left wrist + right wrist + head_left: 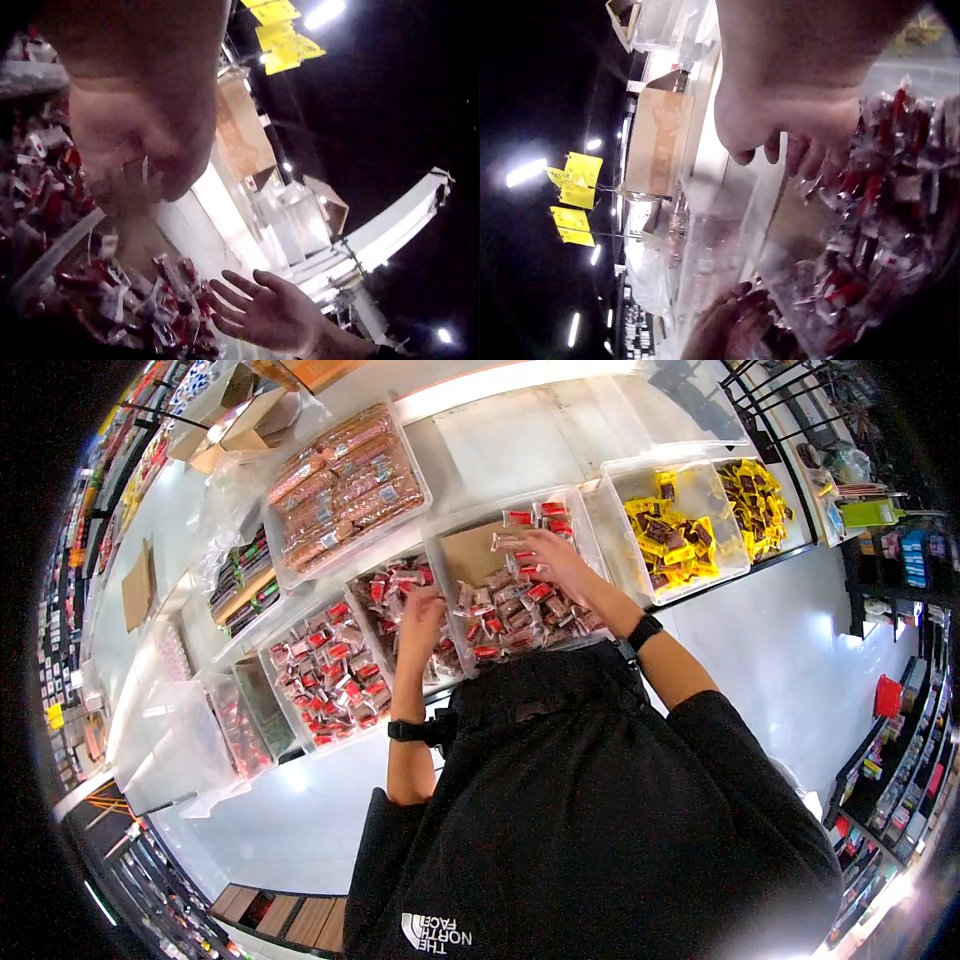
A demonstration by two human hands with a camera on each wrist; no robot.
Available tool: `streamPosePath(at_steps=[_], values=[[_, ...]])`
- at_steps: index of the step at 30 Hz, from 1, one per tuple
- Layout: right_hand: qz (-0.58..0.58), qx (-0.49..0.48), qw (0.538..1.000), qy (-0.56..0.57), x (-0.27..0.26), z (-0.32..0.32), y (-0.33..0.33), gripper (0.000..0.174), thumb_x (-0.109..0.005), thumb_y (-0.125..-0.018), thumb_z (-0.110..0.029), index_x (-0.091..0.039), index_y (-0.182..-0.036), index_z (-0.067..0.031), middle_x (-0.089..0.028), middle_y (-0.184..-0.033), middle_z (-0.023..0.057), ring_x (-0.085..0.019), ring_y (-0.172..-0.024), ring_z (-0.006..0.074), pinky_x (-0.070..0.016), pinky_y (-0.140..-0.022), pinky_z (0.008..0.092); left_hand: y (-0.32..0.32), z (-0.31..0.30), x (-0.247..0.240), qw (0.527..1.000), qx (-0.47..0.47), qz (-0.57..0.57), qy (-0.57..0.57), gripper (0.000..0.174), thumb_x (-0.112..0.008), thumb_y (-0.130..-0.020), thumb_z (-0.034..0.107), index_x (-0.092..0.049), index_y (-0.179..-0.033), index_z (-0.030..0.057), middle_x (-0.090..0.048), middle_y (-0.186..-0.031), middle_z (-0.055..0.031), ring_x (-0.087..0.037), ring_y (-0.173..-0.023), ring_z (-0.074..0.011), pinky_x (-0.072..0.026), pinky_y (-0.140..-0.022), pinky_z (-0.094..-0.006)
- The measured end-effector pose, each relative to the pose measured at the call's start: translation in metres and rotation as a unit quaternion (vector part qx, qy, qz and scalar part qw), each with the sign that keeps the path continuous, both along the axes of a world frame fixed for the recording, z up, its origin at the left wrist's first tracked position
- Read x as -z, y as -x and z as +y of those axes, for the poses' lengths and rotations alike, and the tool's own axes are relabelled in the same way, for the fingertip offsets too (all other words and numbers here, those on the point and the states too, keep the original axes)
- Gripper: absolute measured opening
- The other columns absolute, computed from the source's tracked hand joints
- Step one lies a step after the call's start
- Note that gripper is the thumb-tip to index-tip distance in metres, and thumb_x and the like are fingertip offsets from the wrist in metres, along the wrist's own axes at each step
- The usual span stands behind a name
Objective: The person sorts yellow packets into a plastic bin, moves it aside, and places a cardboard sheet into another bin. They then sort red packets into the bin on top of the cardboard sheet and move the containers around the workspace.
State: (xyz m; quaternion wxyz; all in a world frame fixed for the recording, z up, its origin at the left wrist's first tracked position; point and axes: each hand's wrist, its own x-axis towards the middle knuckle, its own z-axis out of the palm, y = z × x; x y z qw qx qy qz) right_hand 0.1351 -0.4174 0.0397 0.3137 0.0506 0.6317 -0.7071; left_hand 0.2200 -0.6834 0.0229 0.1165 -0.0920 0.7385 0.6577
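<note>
My left hand hangs over a middle bin of small clear-wrapped packets with red labels. Its fingers bend inward in the left wrist view, and whether they hold a packet I cannot tell. Over the neighbouring bin, which holds similar packets and a cardboard piece, reaches my right hand. The fingers of that right hand are spread and straight in the left wrist view, palm showing. One loose packet appears just beyond its fingertips in the head view.
Another bin of red-labelled packets stands at the left. Yellow packets fill bins at the right. Behind is a tub of long brown wrapped packs. Plastic sheeting lies at the far left, and a cardboard box stands at the back.
</note>
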Motion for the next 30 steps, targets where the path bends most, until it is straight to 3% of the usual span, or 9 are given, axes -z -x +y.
streamPosePath(at_steps=[6,10,12,16,21,23,25,29,30], values=[[0.191,-0.039,0.933,-0.303,0.037,0.002,-0.019,0.047,-0.057,-0.078,-0.035,-0.052,-0.111,-0.0019,-0.052,-0.109,0.0178,-0.051,-0.099,0.0276,-0.0410,-0.085,0.0358,0.019,0.050,-0.004,0.924,0.176,0.099,0.325,0.056,-0.061,-0.075,0.023,-0.039,-0.118,-0.0045,-0.041,-0.117,-0.0317,-0.041,-0.110,-0.0441,-0.0342,-0.094,-0.0441],[0.179,-0.041,0.917,-0.355,0.031,-0.015,-0.014,0.057,-0.060,-0.073,-0.041,-0.050,-0.115,-0.0040,-0.048,-0.112,0.0211,-0.049,-0.103,0.0315,-0.0386,-0.089,0.0372,0.038,0.063,0.007,0.868,0.199,0.152,0.428,0.060,-0.061,-0.075,0.032,-0.038,-0.119,-0.0024,-0.042,-0.115,-0.0332,-0.041,-0.109,-0.0449,-0.0309,-0.095,-0.0465],[0.166,-0.043,0.903,-0.393,0.033,-0.023,-0.016,0.061,-0.061,-0.071,-0.045,-0.050,-0.116,-0.0056,-0.047,-0.113,0.0215,-0.048,-0.104,0.0326,-0.0379,-0.090,0.0374,0.046,0.070,0.005,0.860,0.271,-0.023,0.431,0.063,-0.059,-0.076,0.039,-0.038,-0.121,-0.0001,-0.042,-0.115,-0.0344,-0.039,-0.111,-0.0461,-0.0276,-0.097,-0.0484],[0.183,-0.100,0.875,-0.437,0.040,-0.030,-0.021,0.068,-0.058,-0.070,-0.051,-0.044,-0.122,-0.0111,-0.047,-0.113,0.0229,-0.045,-0.106,0.0375,-0.0353,-0.092,0.0410,0.048,0.082,0.013,0.859,0.236,-0.054,0.451,0.062,-0.057,-0.076,0.043,-0.039,-0.122,0.0054,-0.044,-0.115,-0.0338,-0.040,-0.111,-0.0463,-0.0309,-0.095,-0.0475],[0.087,-0.164,0.952,-0.245,0.055,-0.039,-0.017,0.060,-0.058,-0.073,-0.049,-0.052,-0.117,-0.0083,-0.054,-0.109,0.0233,-0.051,-0.105,0.0328,-0.0389,-0.089,0.0349,0.048,0.067,0.068,0.950,0.189,-0.098,0.230,0.059,-0.060,-0.075,0.041,-0.040,-0.123,0.0137,-0.048,-0.117,-0.0259,-0.049,-0.106,-0.0402,-0.0413,-0.086,-0.0415],[0.068,-0.124,0.944,-0.298,0.064,-0.052,-0.024,0.055,-0.056,-0.076,-0.046,-0.055,-0.112,-0.0037,-0.057,-0.107,0.0209,-0.054,-0.102,0.0282,-0.0410,-0.086,0.0338,0.041,0.067,0.034,0.970,0.168,-0.121,0.126,0.054,-0.060,-0.078,0.030,-0.039,-0.124,0.0106,-0.053,-0.113,-0.0203,-0.054,-0.099,-0.0321,-0.0436,-0.082,-0.0367],[0.047,-0.055,0.981,-0.178,0.076,-0.058,-0.020,0.056,-0.056,-0.077,-0.045,-0.054,-0.112,-0.0005,-0.058,-0.105,0.0180,-0.055,-0.099,0.0252,-0.0414,-0.085,0.0337,0.041,0.068,0.018,0.987,0.100,-0.122,0.020,0.046,-0.058,-0.080,0.020,-0.039,-0.120,0.0067,-0.055,-0.107,-0.0149,-0.056,-0.091,-0.0244,-0.0451,-0.077,-0.0319],[0.067,-0.056,0.972,-0.220,0.046,-0.074,-0.024,0.057,-0.060,-0.073,-0.044,-0.054,-0.109,-0.0006,-0.057,-0.105,0.0208,-0.053,-0.101,0.0240,-0.0389,-0.088,0.0313,0.037,0.053,0.060,0.992,0.077,-0.049,-0.087,0.036,-0.056,-0.083,0.015,-0.041,-0.114,0.0046,-0.055,-0.102,-0.0094,-0.053,-0.088,-0.0183,-0.0448,-0.074,-0.0287],[0.113,-0.081,0.934,-0.328,0.029,-0.084,-0.025,0.055,-0.063,-0.070,-0.040,-0.054,-0.110,-0.0028,-0.057,-0.103,0.0221,-0.055,-0.096,0.0268,-0.0410,-0.086,0.0322,0.035,0.044,0.056,0.996,0.060,-0.056,-0.042,0.033,-0.055,-0.084,0.015,-0.041,-0.112,0.0054,-0.054,-0.100,-0.0080,-0.054,-0.087,-0.0178,-0.0450,-0.073,-0.0279]])
